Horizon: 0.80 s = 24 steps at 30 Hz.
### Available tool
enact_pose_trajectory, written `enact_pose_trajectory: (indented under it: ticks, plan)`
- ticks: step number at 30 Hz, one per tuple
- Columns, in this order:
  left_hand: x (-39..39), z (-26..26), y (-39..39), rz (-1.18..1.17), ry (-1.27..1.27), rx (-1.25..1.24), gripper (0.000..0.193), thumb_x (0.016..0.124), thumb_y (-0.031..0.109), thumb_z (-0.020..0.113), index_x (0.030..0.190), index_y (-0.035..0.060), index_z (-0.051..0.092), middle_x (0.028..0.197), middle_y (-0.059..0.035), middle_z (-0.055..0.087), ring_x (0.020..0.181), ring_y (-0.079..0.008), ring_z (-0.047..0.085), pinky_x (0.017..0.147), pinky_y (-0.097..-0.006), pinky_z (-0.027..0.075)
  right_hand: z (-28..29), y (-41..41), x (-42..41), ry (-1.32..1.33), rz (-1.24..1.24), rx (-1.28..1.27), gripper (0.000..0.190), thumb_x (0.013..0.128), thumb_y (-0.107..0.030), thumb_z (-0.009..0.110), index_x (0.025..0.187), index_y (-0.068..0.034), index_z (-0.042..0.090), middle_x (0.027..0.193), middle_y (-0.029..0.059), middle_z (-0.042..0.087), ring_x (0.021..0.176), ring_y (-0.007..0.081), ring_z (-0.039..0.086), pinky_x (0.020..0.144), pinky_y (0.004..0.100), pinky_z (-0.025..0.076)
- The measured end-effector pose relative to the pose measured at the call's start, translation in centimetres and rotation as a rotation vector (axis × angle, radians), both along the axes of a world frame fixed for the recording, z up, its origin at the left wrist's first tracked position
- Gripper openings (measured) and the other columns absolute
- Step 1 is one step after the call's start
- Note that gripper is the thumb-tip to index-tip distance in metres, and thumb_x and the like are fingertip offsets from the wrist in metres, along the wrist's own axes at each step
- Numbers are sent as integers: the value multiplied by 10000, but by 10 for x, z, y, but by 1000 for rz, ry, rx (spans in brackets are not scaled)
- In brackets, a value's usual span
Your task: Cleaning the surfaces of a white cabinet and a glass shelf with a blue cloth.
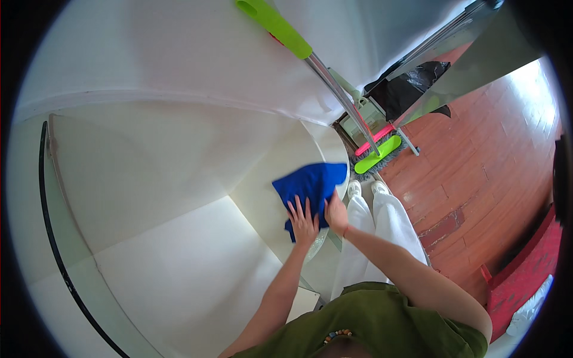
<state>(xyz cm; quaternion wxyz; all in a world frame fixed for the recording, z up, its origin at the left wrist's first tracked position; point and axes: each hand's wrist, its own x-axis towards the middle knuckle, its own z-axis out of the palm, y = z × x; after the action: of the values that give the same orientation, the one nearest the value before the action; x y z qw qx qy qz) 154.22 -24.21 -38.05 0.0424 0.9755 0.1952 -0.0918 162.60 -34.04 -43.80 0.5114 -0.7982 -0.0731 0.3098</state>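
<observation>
A blue cloth (pixel 309 181) lies spread over the rounded end of a cream-white surface (pixel 264 188). My left hand (pixel 304 223) rests flat on the cloth's lower part, fingers spread and nothing gripped. At the cloth's right edge is my right hand (pixel 335 212), its fingers bent against the fabric; whether they pinch it is hard to see. A red string circles my right wrist.
Beyond the rounded edge lean a broom or mop with a green handle (pixel 286 33) and its green head (pixel 378 155), beside a pink one (pixel 375 139). A black plastic bag (pixel 412 89) hangs behind. A red piece of furniture (pixel 523 273) stands at right on the wooden floor (pixel 483 161).
</observation>
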Motion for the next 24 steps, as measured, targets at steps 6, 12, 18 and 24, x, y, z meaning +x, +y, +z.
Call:
enact_pose_trajectory:
  ticks: [6,12,18,24]
  plan:
    - [-105,18,-84,149,174,-120,742,897,345,612,1496,4,337,1587,-291,166,1443,-557,119,1133,-677,134,5,-74,-101,-121,388,-70,434,901,-216,573,1151,125,475,1084,317,528,972,473,536,914,507,447]
    - [-70,-4,-42,188,51,57,686,925,382,582,1500,83,355,1572,-310,178,1439,-531,171,1150,-632,177,38,-8,-47,409,-248,170,543,943,-339,587,1222,99,427,1227,343,495,1145,493,497,984,480,416]
    - [57,-29,12,79,-35,54,642,962,365,544,1500,77,340,1568,-329,157,1446,-527,154,1155,-607,197,-3,44,56,110,-285,12,541,981,-318,546,1348,52,402,1230,303,549,1069,487,580,881,506,488]
    - [125,-54,55,111,-58,69,699,993,455,490,1547,101,254,1578,-332,104,1449,-544,104,1143,-637,183,-35,94,154,-248,-20,31,591,971,-464,529,1299,23,459,1150,248,641,974,426,653,785,482,544]
